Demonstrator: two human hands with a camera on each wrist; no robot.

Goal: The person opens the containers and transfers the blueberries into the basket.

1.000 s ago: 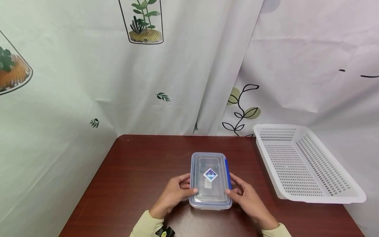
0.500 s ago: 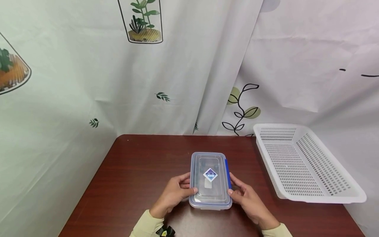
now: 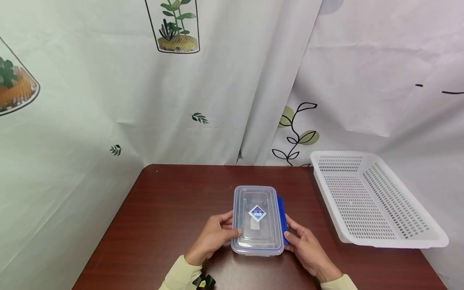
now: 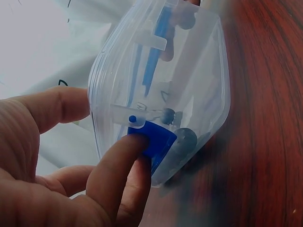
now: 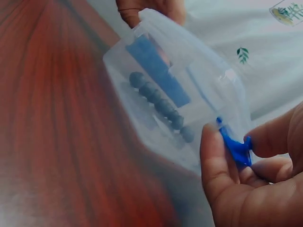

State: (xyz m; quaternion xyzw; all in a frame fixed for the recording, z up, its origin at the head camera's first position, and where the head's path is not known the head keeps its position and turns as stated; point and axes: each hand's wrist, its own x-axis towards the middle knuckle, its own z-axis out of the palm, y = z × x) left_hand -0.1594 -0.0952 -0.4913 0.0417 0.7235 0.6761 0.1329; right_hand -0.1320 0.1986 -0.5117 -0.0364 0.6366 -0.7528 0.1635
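Observation:
A clear plastic food container (image 3: 243,245) with its lid on is held at both sides over the table. My left hand (image 3: 212,237) grips its left side, thumb on the lid's edge; in the left wrist view, fingertips touch a blue latch (image 4: 163,140) that hangs outward. On the right side, my right hand (image 3: 308,247) pinches the other blue latch (image 5: 238,152), which sticks out from the wall. Through the cloudy wall show several dark round balls (image 5: 163,106) in a row. A diamond-shaped sticker (image 3: 257,213) is on the lid.
A white perforated plastic basket (image 3: 353,205) stands at the right of the dark red wooden table (image 3: 174,201). Behind the table hangs a pale curtain (image 3: 217,80) with plant prints.
The right blue latch has swung outward from the container's side, and my right hand has shifted slightly right with it. My left hand and the container stay nearly in place.

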